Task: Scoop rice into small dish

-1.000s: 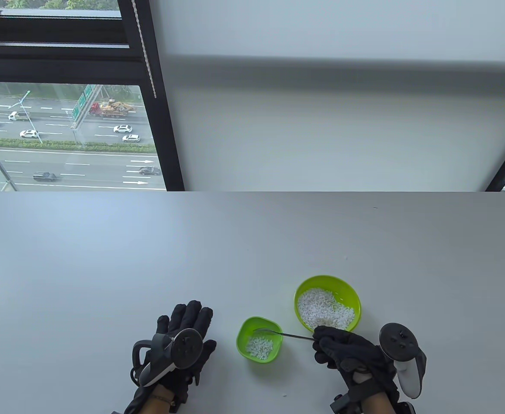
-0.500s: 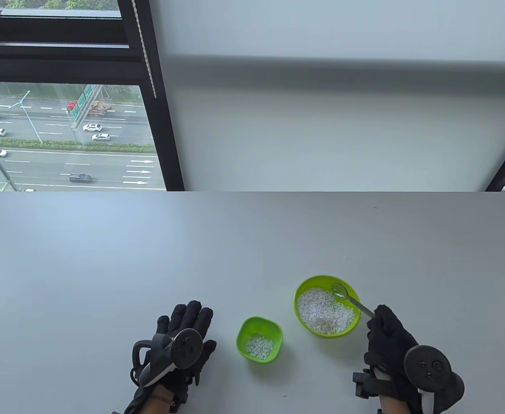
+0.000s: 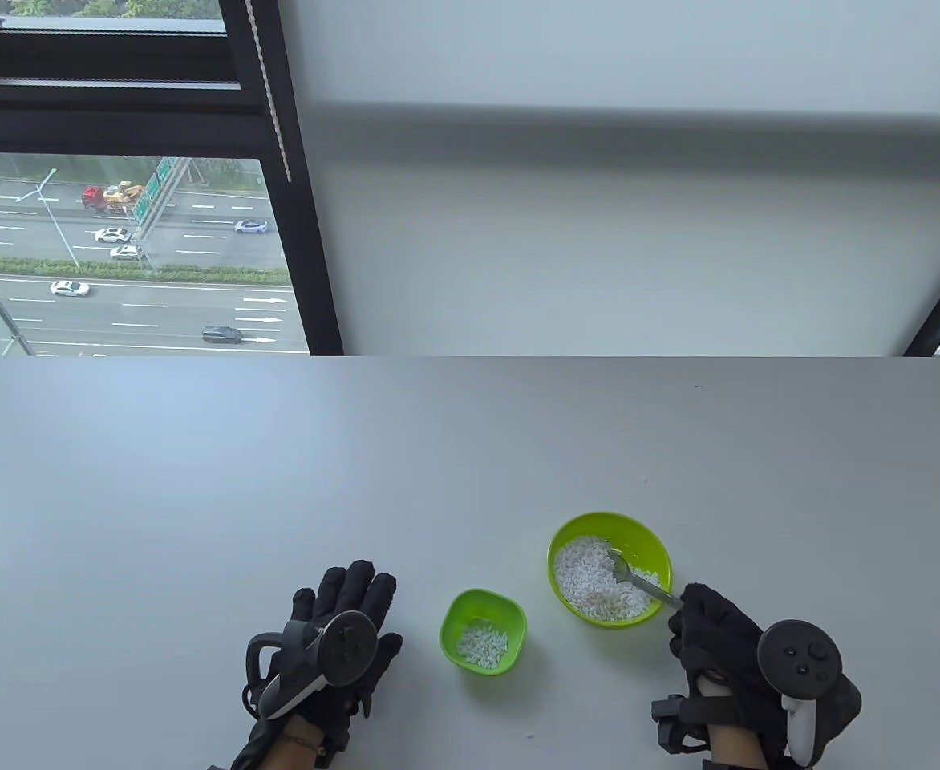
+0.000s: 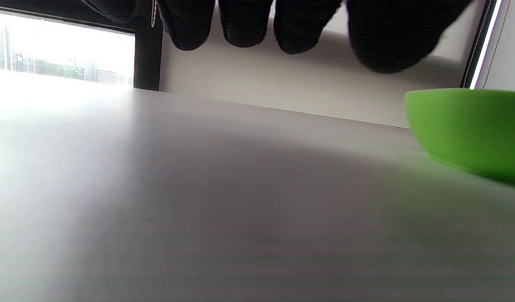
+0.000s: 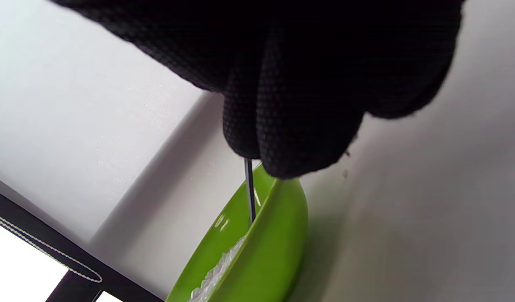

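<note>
A large green bowl (image 3: 654, 542) holds white rice (image 3: 590, 573) near the table's front right. A small green dish (image 3: 458, 609) with a little rice (image 3: 483, 643) sits to its left. My right hand (image 3: 715, 638) grips a metal spoon (image 3: 638, 579) by the handle; the spoon's bowl is dug into the rice of the large bowl. In the right wrist view my fingers (image 5: 299, 138) pinch the spoon's handle (image 5: 249, 191) above the large bowl's rim (image 5: 274, 235). My left hand (image 3: 342, 626) rests flat on the table, left of the small dish, holding nothing.
The grey table (image 3: 277, 481) stretches far back to a wall and a window (image 3: 117, 241). In the left wrist view the small dish (image 4: 471, 130) stands at the right, with my fingertips (image 4: 244, 25) hanging in from the top.
My right hand carried the spoon from over the small dish to the large bowl, then lowered it from the bowl's far rim into the rice. The left hand stayed still.
</note>
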A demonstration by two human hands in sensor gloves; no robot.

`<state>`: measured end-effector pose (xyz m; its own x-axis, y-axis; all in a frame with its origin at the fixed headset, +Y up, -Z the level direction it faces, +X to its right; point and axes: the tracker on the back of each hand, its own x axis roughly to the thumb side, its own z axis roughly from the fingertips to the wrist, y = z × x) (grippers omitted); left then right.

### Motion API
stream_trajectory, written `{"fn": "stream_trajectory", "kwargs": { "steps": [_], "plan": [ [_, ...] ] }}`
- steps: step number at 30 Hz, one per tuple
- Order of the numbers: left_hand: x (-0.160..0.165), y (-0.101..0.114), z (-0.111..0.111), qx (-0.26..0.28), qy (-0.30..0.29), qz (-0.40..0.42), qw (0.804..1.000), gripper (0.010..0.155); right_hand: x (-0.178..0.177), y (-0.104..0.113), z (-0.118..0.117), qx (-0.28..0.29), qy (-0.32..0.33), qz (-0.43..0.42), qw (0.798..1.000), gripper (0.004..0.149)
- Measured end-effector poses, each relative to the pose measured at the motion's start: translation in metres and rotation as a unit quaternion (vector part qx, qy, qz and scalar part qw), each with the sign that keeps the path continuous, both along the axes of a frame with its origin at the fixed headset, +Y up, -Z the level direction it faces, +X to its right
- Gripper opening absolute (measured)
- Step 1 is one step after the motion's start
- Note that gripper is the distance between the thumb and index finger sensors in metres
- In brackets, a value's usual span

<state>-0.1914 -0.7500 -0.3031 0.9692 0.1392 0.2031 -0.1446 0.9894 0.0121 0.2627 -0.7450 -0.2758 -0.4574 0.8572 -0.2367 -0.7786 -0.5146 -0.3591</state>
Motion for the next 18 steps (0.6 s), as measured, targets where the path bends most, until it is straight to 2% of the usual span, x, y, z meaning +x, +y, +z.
{"fn": "stream_trajectory", "kwargs": {
  "steps": [5,11,18],
  "plan": [
    [0.0,0.0,0.0,-0.001,0.0,-0.001,1.0,0.075,0.003,-0.015,-0.005,-0.041,0.013,-0.073,0.996,0.043],
    [0.0,0.0,0.0,-0.002,0.001,0.001,1.0,0.075,0.017,-0.021,-0.002,-0.041,-0.026,-0.136,0.989,0.044],
    [0.0,-0.001,0.0,-0.002,0.003,0.003,1.0,0.075,0.026,-0.028,0.0,-0.046,-0.033,-0.185,0.981,0.044]
  ]
}}
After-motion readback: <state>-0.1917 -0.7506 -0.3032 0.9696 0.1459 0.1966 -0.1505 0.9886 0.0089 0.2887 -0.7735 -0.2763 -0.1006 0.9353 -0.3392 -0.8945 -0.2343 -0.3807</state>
